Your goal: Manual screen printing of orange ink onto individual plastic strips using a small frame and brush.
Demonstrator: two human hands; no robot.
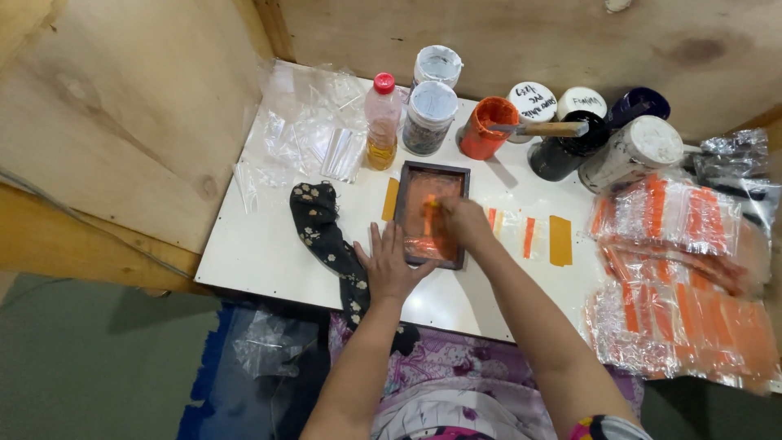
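— Two hands are on the job, both at the small dark printing frame [431, 213]. What is each doing?

— The right hand [460, 222] is closed around a small orange-smeared scraper [429, 213], pressed onto the inked mesh. The left hand [389, 262] lies flat, fingers spread, holding nothing, pinning the frame's near-left corner to the white board [261, 244].

— How far along does it look?

— Well along, I judge. A big heap of orange-printed clear bags [680, 277] sits at the right, while a loose stack of blank clear bags [314, 126] waits at the far left. A couple of printed pieces [521, 235] lie just beside the frame.

— Room to move?

— Tight behind: the open orange ink pot [485, 127] with a stick across it, the other jars [430, 114] and an oil bottle [381, 122] stand near the frame's far side. A dark flowered cloth [326, 236] lies just left of the flat hand, trailing over the near edge. Bare board shows left of the cloth, and wooden walls [122, 106] close the left and back.
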